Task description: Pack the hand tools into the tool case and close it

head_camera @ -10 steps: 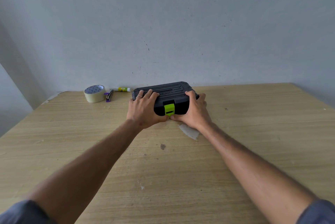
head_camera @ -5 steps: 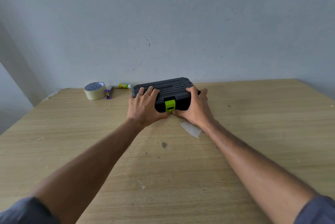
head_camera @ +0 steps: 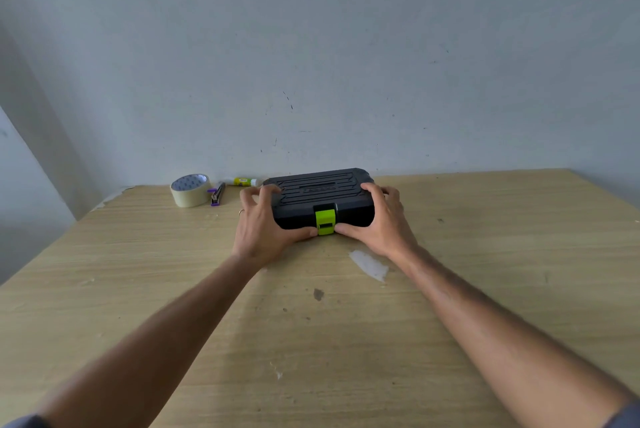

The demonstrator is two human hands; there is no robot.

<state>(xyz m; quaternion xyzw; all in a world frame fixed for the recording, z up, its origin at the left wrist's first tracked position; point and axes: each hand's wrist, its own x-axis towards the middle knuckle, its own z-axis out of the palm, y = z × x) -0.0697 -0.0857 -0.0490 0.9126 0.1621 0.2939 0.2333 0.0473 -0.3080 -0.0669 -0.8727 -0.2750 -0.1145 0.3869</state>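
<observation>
A black tool case (head_camera: 320, 190) with a ribbed lid lies flat and closed on the wooden table (head_camera: 485, 254), near the wall. Its bright green latch (head_camera: 325, 221) sits in the middle of the front face. My left hand (head_camera: 265, 226) grips the case's left end, fingers curled over the top edge, thumb under the front beside the latch. My right hand (head_camera: 379, 219) grips the right end in the same way, thumb touching the latch from the right. No hand tools are visible outside the case.
A roll of beige tape (head_camera: 189, 190), a small purple and black stapler (head_camera: 217, 195) and a yellow glue stick (head_camera: 242, 181) lie at the back left by the wall. A white patch (head_camera: 370, 265) and a dark spot (head_camera: 318, 294) mark the tabletop in front of the case.
My left fingers have slid from lying flat across the lid to its left edge, so more of the lid shows. Both thumbs stay beside the latch. The case has hardly shifted.
</observation>
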